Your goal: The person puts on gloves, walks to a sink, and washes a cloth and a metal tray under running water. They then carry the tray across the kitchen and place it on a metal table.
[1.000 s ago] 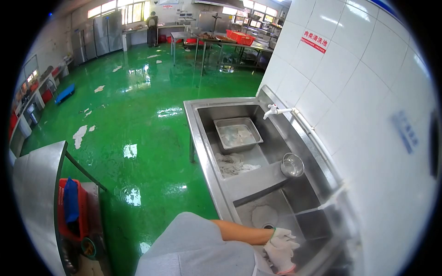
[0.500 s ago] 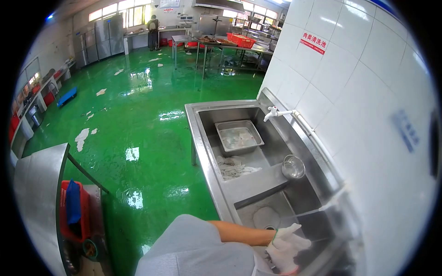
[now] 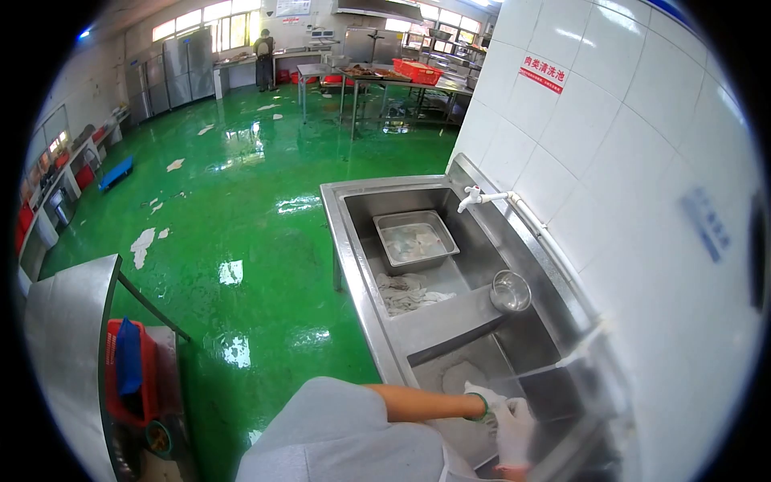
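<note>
My left hand (image 3: 485, 398), in a white glove with a green cuff, reaches into the near sink basin (image 3: 430, 361). Against its fingers is my right hand (image 3: 516, 430), in a white glove with an orange-red cuff. The right fingers look bent and closed at the left fingertips; anything between them is too small to make out. The left fingers are partly hidden by the right hand. Just beyond the hands, a thin stream of water (image 3: 526, 373) runs from a white tap (image 3: 572, 358) into this basin.
In the far basin sit a metal tray (image 3: 411, 259) holding water and a bunched white cloth (image 3: 405, 293). A steel bowl (image 3: 511, 292) stands on the divider. Another white tap (image 3: 472, 198) is above. At left, a steel table (image 3: 68, 337) stands beside a red basket (image 3: 147, 377). The green floor looks wet.
My right hand has come into clear view from below and now meets my left hand. The left hand's fingers, spread before, have drawn back slightly left and up.
</note>
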Demonstrator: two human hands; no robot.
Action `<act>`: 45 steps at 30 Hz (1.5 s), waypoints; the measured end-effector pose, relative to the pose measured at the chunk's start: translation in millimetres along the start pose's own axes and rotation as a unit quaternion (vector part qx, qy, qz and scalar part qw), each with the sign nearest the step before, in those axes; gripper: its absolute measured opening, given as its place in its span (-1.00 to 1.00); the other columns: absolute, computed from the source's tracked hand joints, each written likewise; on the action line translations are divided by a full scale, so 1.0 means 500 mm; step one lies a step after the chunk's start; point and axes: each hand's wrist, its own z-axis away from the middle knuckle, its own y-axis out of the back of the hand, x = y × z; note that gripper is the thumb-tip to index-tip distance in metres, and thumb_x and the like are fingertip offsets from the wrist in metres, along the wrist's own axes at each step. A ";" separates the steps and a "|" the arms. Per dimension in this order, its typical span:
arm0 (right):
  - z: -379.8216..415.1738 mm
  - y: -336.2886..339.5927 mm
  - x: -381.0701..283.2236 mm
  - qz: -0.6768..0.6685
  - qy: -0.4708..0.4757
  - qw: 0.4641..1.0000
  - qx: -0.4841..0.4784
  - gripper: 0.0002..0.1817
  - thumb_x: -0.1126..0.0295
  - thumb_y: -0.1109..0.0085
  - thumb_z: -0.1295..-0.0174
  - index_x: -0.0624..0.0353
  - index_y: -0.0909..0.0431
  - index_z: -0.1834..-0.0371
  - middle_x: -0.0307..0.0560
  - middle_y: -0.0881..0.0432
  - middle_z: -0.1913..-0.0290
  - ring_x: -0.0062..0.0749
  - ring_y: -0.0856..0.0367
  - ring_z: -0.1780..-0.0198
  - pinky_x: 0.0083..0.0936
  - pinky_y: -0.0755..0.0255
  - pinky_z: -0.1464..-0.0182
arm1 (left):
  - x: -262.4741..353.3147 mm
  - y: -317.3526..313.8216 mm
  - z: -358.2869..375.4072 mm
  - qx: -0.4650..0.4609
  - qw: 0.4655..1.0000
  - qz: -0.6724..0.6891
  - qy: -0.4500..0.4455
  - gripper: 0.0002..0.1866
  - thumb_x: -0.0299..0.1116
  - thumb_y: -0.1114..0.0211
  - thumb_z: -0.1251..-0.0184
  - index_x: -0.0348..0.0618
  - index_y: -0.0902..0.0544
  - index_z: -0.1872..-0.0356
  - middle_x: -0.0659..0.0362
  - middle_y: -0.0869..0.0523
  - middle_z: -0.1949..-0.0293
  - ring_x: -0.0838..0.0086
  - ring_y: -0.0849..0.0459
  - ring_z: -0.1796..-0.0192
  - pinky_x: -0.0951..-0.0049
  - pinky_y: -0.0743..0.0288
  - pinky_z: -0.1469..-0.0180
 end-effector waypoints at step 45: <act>-0.010 -0.119 0.123 0.011 0.118 0.984 -0.131 -0.89 0.43 0.01 -0.26 0.17 -0.52 0.33 -0.09 -0.57 0.43 -0.23 -0.55 0.44 -0.30 -0.46 0.31 | -0.059 -0.019 0.052 -0.038 0.996 0.070 -0.044 -0.12 0.44 0.07 -0.33 -0.09 -0.28 -0.42 0.05 -0.33 -0.45 0.12 -0.30 -0.44 0.04 -0.09 -0.49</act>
